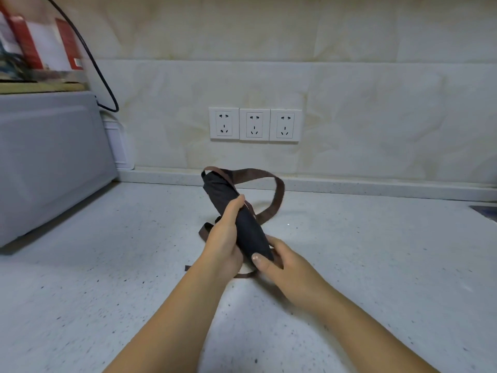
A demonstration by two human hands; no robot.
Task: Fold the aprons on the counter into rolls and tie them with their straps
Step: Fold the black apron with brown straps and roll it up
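Apron roll: a dark apron [248, 230] rolled into a tight bundle, held in both hands over the middle of the surface [363, 251]. It is tilted, with its far end raised toward the wall and its near end low by the wrists.
Strap: a brown strap [279, 191] leaves the raised end of the roll, swings out to the right in a wide open loop and comes back down behind the roll. Other brown strap ends lie on the surface beside and beneath the hands.
Left hand: the left hand [224, 238] is wrapped round the middle of the roll, fingers curled over its top.
Right hand: the right hand [282, 265] clasps the near end of the roll, thumb pressed on the dark cloth.
Surface: white with dark speckles.
Left edge: a grey appliance [51, 157] stands on the surface, with blurred red and white boxes [45, 41] on top.
Wall: three white sockets [254, 124] sit side by side behind the roll. A black cable [99, 74] hangs down at the left.
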